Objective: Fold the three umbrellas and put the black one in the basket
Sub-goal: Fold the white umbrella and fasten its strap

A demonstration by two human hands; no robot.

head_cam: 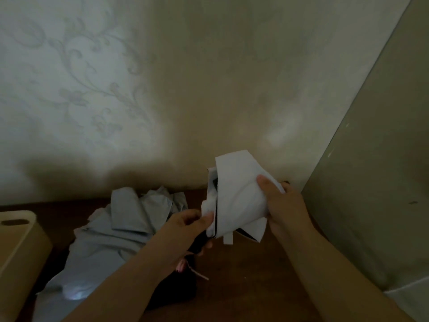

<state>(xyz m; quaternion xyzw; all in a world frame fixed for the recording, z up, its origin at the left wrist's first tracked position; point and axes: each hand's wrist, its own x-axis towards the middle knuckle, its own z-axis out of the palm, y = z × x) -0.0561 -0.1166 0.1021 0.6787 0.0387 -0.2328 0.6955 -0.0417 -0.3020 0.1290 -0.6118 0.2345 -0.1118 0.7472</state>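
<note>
I hold a white umbrella (236, 196) with a dark lining upright above the brown table (250, 275). My right hand (283, 205) grips its gathered white fabric on the right side, thumb on top. My left hand (188, 226) pinches a fold of the fabric at the lower left and seems to hold the dark handle below. A grey-blue umbrella (120, 228) lies crumpled on the table to the left. Something black (178, 291) lies under my left forearm, with a pink strap (185, 268) on it; I cannot tell if it is the black umbrella.
A beige basket (21, 247) with a handle slot stands at the left edge of the table. A patterned wall rises right behind the table. A beige panel (371, 182) closes off the right side.
</note>
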